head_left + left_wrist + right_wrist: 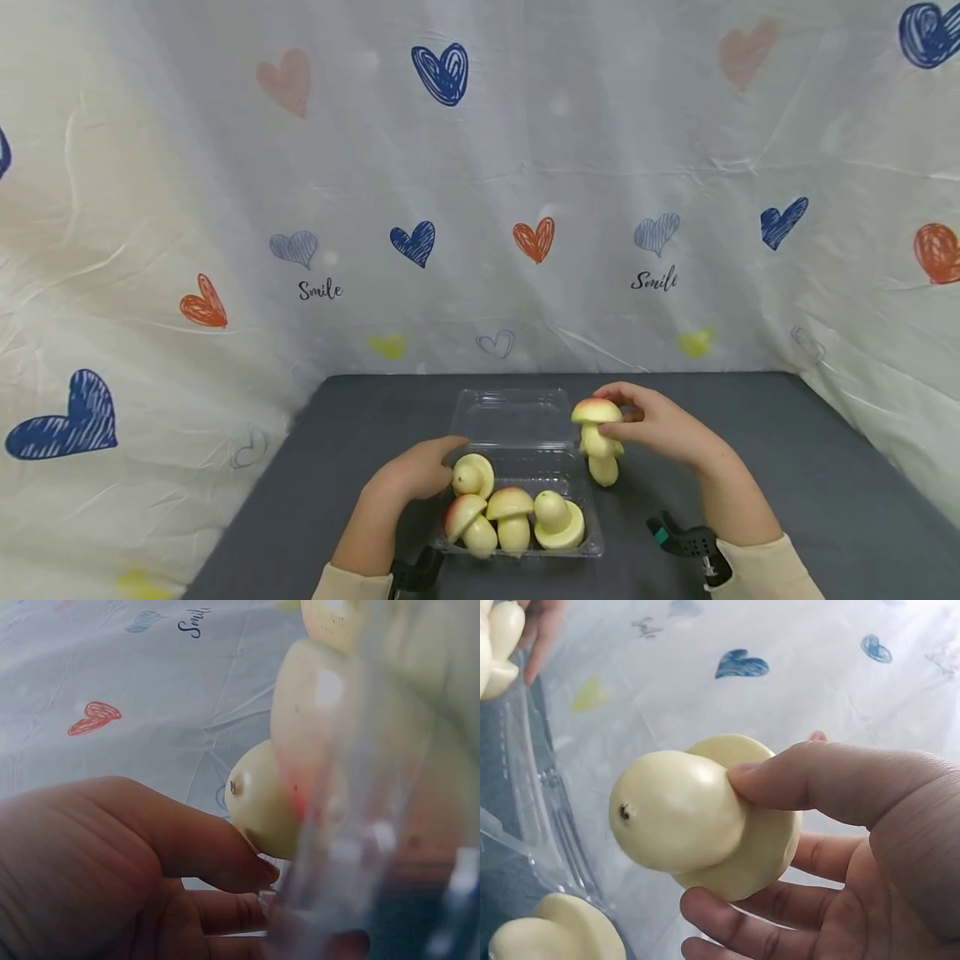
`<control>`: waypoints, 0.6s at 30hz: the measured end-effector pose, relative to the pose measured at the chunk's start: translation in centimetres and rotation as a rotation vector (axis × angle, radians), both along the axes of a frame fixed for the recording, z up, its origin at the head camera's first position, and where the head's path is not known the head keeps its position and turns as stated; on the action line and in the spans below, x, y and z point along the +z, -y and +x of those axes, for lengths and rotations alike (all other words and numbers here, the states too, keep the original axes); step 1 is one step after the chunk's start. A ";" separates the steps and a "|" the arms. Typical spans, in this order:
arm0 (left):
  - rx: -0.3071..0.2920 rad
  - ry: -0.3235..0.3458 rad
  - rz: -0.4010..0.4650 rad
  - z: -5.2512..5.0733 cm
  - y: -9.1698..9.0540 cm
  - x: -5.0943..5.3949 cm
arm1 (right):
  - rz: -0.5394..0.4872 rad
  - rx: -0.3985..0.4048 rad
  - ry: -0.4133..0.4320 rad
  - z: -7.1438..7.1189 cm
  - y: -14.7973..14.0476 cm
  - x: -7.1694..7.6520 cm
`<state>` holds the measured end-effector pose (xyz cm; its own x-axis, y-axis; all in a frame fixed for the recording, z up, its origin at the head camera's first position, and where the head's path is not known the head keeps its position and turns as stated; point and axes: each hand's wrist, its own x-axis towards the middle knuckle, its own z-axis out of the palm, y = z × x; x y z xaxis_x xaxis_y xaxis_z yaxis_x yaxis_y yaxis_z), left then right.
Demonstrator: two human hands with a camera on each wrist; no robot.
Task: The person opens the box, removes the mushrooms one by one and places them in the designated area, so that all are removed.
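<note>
My right hand [660, 423] holds a pale yellow mushroom [597, 412] with a reddish cap, just right of a clear plastic clamshell box [592, 533]. In the right wrist view, its rounded stem end faces the camera, and the thumb and fingers grip the cap. Below it in the head view, another mushroom [602, 467] shows beside the box, partly covered. At the box's left side, my left hand [416, 471] pinches the rim; in the left wrist view the thumb [232, 862] is at the clear wall, with some fingers blurred behind it. Several mushrooms [513, 521] lie inside the box.
The hinged clear lid [512, 417] lies folded back behind the box. Both stand on a dark grey table [375, 408]. A white curtain [480, 167] printed with hearts hangs behind and at the sides. Black straps [686, 542] sit by the wrists.
</note>
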<state>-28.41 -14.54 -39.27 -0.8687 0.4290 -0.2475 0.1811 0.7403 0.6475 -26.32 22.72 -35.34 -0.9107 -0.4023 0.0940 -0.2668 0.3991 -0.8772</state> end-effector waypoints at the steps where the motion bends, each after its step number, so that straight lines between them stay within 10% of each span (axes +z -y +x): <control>1: -0.002 -0.002 0.004 0.0 0.0 0.0 | 0.007 -0.006 0.001 0.1 -0.2 0.1; 18: 0.036 -0.027 -0.048 0.4 -0.5 0.3 | 0.106 -0.107 -0.010 1.5 -3.7 0.7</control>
